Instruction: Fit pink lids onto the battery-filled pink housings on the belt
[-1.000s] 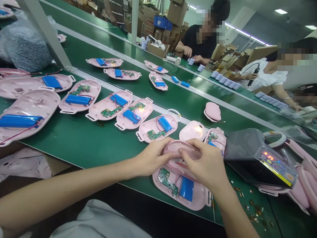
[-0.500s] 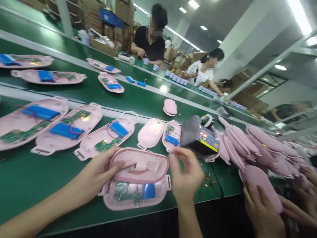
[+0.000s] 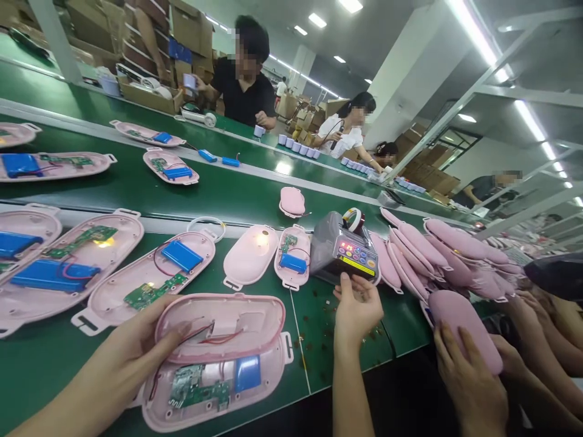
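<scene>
My left hand [image 3: 136,352] grips the left end of a pink shell half [image 3: 259,306], thumb inside it. This half is tilted over a second pink shell half [image 3: 159,419], which holds a green circuit board [image 3: 207,391] and a blue battery [image 3: 248,372]; thin wires run inside the upper one. My right hand [image 3: 359,303] is at the front of a grey tape dispenser [image 3: 325,243] with a lit red display. Its thumb and fingers are bent close together just under the panel; whatever they pinch is too small to make out.
Open pink shells [image 3: 182,267] with boards and batteries line the left of the green table [image 3: 255,197]. Closed pink cases [image 3: 455,243] are heaped at the right, where another person's hand [image 3: 473,376] holds one. People work across the table.
My right hand has moved from beside the held shell to the front of the tape dispenser. The view has shifted, and the shells in my left hand appear lower and further left.
</scene>
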{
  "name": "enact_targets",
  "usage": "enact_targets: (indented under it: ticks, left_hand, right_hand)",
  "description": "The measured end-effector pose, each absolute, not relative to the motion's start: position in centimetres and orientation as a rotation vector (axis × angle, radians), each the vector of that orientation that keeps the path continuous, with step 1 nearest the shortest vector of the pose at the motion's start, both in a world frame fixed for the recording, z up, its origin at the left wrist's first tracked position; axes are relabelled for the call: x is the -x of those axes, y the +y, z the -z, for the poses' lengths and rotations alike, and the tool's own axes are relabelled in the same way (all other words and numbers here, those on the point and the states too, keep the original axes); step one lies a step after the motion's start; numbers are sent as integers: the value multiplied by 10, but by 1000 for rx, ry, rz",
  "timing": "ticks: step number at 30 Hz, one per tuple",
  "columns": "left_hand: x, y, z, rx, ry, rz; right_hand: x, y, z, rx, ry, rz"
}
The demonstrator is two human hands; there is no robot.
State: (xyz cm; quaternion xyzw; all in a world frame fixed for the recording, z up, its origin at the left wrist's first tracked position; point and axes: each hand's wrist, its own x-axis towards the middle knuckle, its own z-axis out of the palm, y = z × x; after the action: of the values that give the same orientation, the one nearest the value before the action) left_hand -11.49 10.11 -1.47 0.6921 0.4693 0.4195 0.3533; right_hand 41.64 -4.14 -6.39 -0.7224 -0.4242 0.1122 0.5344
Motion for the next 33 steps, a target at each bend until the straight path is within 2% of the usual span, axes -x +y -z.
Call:
enact_targets:
  ticks: [6, 11, 14, 17, 22, 25, 28, 33]
  left_hand:
    - [124, 98, 28, -1735, 1347, -1005]
    - [121, 88, 10, -1609, 1224, -922]
    - [120, 84, -1, -1572, 1154, -862]
    - [121, 84, -3, -1554, 1144, -862]
    - [124, 87, 8, -1578, 1214, -885]
    - [126, 90, 13, -1598, 1265, -796]
    - [124, 90, 14, -1536, 1369, -793]
    - [120, 87, 14, -1442, 1429, -807]
  right_hand:
    - [-274, 16, 32, 1614, -704, -278]
    - [-200, 68, 29, 1544, -711, -345]
    - [-187, 86, 33, 1507, -706, -400]
    - [-187, 81, 43, 1647, -647, -401]
    - [-187, 40, 58, 1739, -1010, -654]
    - [-184, 31, 57, 1713, -1097, -546]
    - [-186, 36, 48, 1603, -993, -551]
    - [-205, 56, 26, 1481, -642, -766]
